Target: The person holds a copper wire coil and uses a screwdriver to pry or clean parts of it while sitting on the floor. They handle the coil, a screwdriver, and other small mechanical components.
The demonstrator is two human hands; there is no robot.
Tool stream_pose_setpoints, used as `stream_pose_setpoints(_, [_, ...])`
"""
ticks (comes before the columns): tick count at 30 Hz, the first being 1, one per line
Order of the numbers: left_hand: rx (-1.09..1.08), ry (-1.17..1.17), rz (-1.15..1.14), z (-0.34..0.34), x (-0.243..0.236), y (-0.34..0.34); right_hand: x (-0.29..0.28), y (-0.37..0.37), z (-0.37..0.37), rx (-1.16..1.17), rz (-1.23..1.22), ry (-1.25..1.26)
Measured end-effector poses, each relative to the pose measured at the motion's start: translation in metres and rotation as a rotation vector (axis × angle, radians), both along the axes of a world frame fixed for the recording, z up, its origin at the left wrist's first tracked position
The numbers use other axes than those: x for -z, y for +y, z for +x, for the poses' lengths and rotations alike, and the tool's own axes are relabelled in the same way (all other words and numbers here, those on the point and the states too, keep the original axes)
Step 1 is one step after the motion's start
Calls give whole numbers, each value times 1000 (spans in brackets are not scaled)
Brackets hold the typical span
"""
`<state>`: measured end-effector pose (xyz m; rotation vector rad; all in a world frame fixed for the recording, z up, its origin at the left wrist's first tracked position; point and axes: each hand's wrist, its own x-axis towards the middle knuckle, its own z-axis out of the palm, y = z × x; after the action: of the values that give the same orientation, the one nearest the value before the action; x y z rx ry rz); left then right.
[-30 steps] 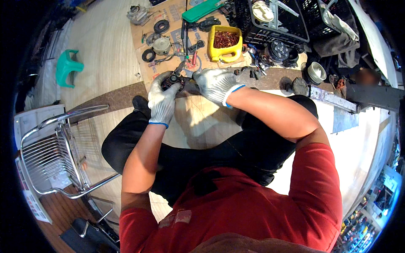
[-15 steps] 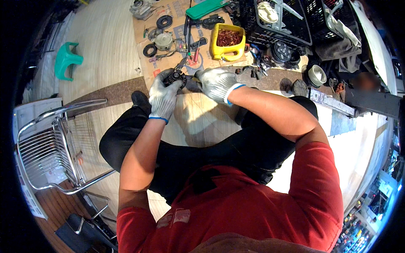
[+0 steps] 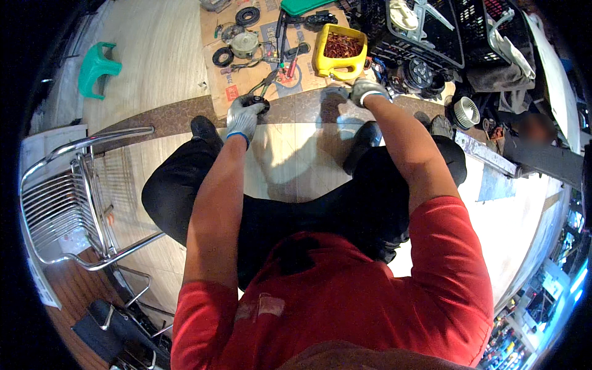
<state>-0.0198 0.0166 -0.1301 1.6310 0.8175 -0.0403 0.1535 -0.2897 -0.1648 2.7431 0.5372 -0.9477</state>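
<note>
White knit gloves with blue cuffs cover both hands. My left hand (image 3: 242, 117) is closed round a small black rounded part (image 3: 261, 105) at the front edge of the cardboard. Just beyond it lie pliers with dark handles (image 3: 266, 81). Over to the right, my right hand (image 3: 368, 92) is low to the floor, just in front of a cut-open yellow jug (image 3: 325, 65) full of small reddish-brown pieces. Its fingers point away and are too blurred to tell whether they hold anything.
Flat cardboard (image 3: 216, 80) bears black rings (image 3: 222, 57), a round metal housing (image 3: 244, 44) and a red-handled tool (image 3: 292, 68). Black crates (image 3: 425, 49) stand at the far right, near a white fan wheel (image 3: 465, 112). A green stool (image 3: 98, 71) and metal chair (image 3: 68, 197) are leftward.
My right hand has moved away from the black part, rightward to the front of the yellow jug. The left hand keeps the part. The whole view has shifted slightly.
</note>
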Motion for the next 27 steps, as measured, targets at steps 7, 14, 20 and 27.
stream_pose_setpoints(7, [-8, 64, -261, 8, 111, 12, 13, 9, 45, 228, 45, -63])
stream_pose_setpoints(14, [226, -11, -100, 43, 196, -5, 71, 38, 55, 613, 117, -289])
stream_pose_setpoints(20, [271, -99, -307, 79, 227, -5, 114, 53, 61, 322, -1, -202])
stream_pose_setpoints(27, [480, 109, 321, 79, 215, 4, 26, 57, 75, 82, 45, -66])
